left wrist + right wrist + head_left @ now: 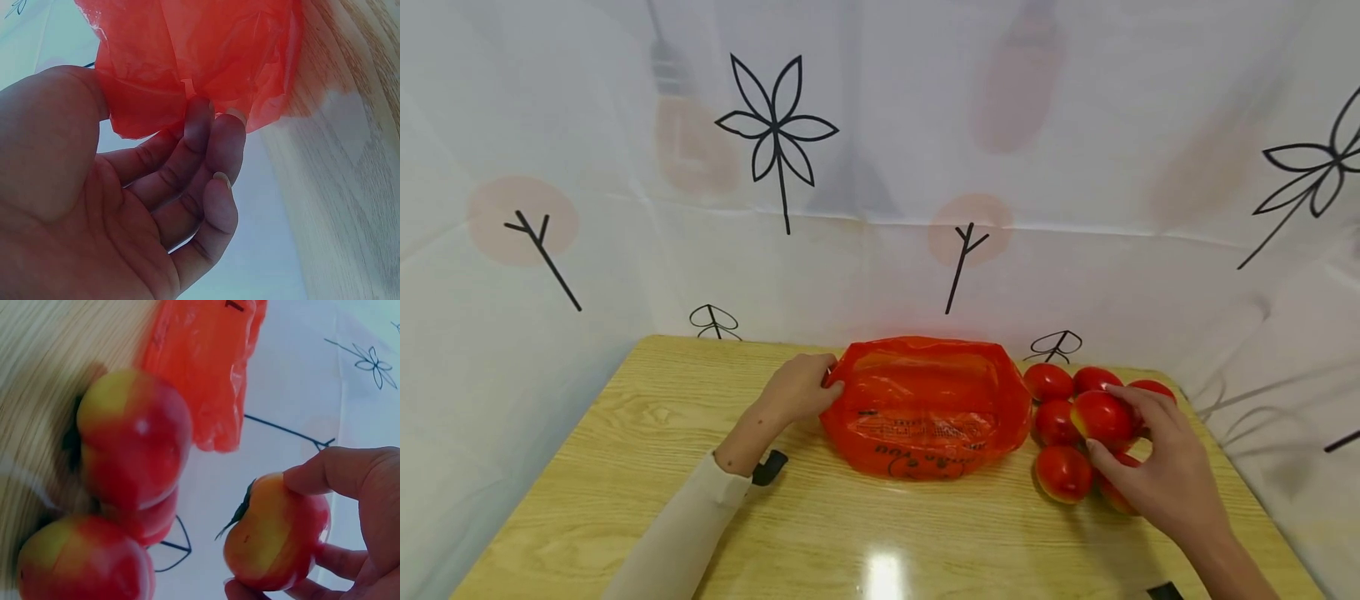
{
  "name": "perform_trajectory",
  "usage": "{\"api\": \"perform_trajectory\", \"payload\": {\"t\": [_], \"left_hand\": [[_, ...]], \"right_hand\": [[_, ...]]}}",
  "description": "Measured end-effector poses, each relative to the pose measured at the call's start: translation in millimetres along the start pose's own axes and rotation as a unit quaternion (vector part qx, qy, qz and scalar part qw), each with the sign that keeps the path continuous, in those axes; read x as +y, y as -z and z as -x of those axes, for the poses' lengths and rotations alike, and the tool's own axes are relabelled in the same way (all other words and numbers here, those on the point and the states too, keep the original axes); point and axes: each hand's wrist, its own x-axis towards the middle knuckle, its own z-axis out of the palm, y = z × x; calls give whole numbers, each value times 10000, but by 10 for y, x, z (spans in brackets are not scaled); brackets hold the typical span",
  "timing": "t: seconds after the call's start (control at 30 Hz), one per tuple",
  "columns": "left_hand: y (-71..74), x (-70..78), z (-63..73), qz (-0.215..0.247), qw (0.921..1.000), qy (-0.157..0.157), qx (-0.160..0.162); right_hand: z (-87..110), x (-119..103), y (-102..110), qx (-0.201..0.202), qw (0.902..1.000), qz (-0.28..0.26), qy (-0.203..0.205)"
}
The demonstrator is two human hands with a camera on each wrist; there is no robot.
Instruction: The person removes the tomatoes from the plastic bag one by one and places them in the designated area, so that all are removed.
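Observation:
An orange-red plastic bag (925, 462) stands with its mouth spread wide near the back of the table, dark print on its front. My left hand (801, 387) pinches the bag's left rim; in the left wrist view the thumb is partly behind the film (206, 50) and the fingertips are at its edge. To the right of the bag, my right hand (1172, 467) grips a red tomato (1102, 418) between thumb and fingers, over the other tomatoes. That tomato (272, 537) shows a yellow patch and a green stem in the right wrist view.
Several more red tomatoes (1064, 474) are grouped on the wooden table (820, 533), right of the bag and under my right hand. A white cloth (880, 275) with plant drawings hangs behind the table and along its sides.

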Motion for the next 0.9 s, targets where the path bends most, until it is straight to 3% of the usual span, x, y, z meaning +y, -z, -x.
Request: {"api": "perform_trajectory", "payload": {"t": [0.2, 0.53, 0.9], "left_hand": [[1, -9, -10, 23, 10000, 20, -39], [-2, -16, -28, -156, 9997, -159, 33], [0, -20, -8, -111, 9998, -143, 30]], "right_hand": [[6, 80, 50, 135, 9999, 74, -28], [-21, 199, 152, -48, 9987, 146, -491], [-30, 350, 208, -132, 9958, 380, -820]]}}
